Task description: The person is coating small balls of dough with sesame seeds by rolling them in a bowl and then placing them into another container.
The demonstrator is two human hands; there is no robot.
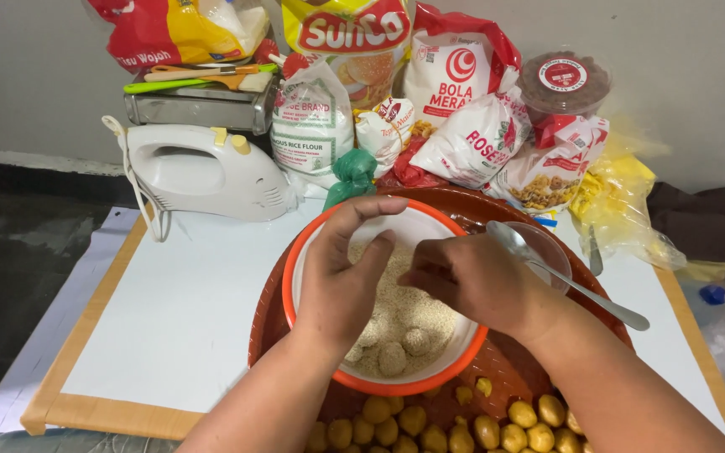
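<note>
**Coating dough balls in sesame seed**

Nearest the orange-rimmed bowl (pixel 312 252): plain yellow dough balls (pixel 463 432) on the brown woven tray (pixel 513 369). Inside it: coated balls (pixel 396 352), grainy and round, in pale sesame (pixel 417 306). Left hand (pixel 337 277) loosely curled, grasping nothing; right hand (pixel 472 281) pinched shut, contents unseen. Roll lightly for even cover. Beyond the bowl: steel spoon (pixel 572 281), white hand mixer (pixel 203 172), flour bags (pixel 312 126).

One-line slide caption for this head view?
Left hand and right hand work over an orange-rimmed bowl of sesame-coated dough balls.
</note>
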